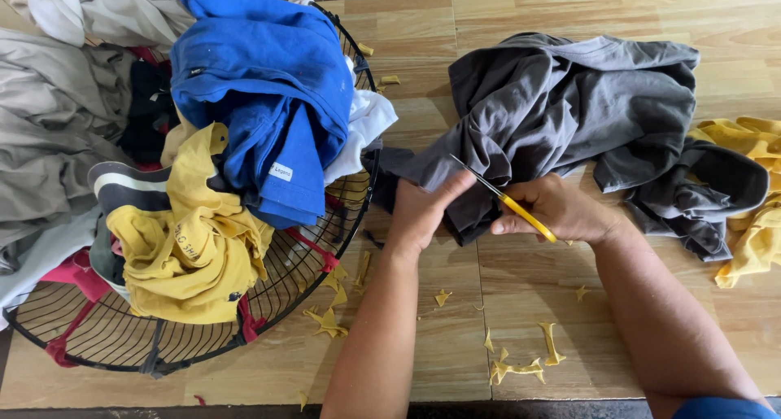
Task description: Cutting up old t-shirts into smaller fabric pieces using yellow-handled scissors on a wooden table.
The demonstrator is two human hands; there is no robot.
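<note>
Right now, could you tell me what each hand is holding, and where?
Right hand: scissors, by the yellow handles. Left hand: dark grey garment, by its edge.

Surface: counter (569, 4) of pale wood-grain boards with visible seams, evenly lit, soft shadows. Left: round black wire basket (325, 240) heaped with clothes in blue, yellow, white, grey and black. Far left: loose grey and white cloth (49, 134). Right edge: crumpled yellow cloth (752, 232). Scattered across the near boards: small yellow scraps (514, 370).
</note>
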